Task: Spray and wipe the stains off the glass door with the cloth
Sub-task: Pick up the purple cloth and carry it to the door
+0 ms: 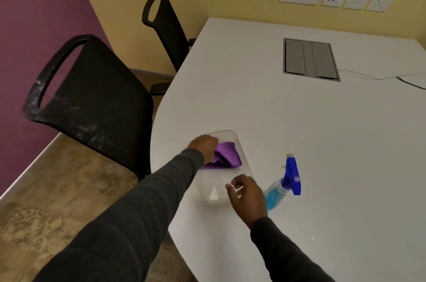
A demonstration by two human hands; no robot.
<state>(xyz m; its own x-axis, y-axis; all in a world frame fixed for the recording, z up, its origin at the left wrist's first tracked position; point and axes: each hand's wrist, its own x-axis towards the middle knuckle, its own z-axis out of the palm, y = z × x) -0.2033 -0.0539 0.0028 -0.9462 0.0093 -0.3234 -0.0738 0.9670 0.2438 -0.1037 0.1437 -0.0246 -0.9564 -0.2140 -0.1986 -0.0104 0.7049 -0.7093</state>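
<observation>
Head-worn view, down over table (299,143)

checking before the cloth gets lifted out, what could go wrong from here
The tray sits close to the table's curved edge; pulling the purple cloth with the left hand might drag it off, though the right hand at its near end seems to steady it.

The spray bottle stands just beside the right hand, so a quick move could knock it over.
</observation>
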